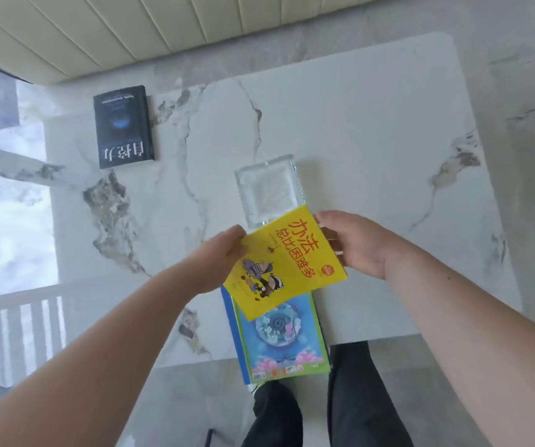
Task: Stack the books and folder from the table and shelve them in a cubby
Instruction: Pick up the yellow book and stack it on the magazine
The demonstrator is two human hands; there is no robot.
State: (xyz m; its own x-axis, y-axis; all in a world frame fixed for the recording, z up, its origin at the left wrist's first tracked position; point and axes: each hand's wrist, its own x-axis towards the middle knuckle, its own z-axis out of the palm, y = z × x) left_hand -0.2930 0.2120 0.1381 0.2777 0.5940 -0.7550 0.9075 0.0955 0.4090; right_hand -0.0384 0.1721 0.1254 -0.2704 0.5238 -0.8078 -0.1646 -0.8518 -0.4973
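Note:
A yellow book [287, 262] with orange lettering is held tilted above the table's near edge. My left hand [219, 256] grips its left edge and my right hand [353, 243] grips its right edge. Beneath it lies a blue-and-green picture book [284, 340] on top of a blue folder [232, 330], both overhanging the near edge of the marble table [372, 140]. A black book [123, 126] lies flat at the table's far left.
A clear glass dish [267, 191] sits on the table just beyond the yellow book. A cream ribbed sofa [163, 27] runs along the far side. My dark-trousered legs [350, 398] stand at the table's near edge.

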